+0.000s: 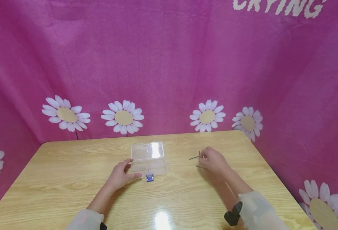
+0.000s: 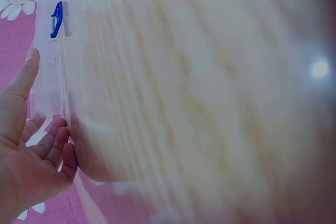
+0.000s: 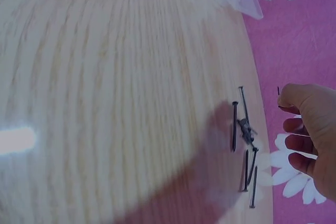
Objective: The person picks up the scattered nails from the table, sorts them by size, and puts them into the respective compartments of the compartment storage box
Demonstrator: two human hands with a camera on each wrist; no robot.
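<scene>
A clear plastic box stands on the table with its lid tipped back and a blue latch at its front. My left hand holds the left end of the box, thumb along the front side and fingers toward the hinge side. To the right, my right hand pinches a thin dark nail between thumb and fingertips, above the table. Several nails lie loose below that hand, around a small dark clump of metal pieces.
The wooden table ends at a pink cloth printed with daisies, which hangs behind it and at both sides. Dark wrist gear sits at the right sleeve. Light glares off the table's front.
</scene>
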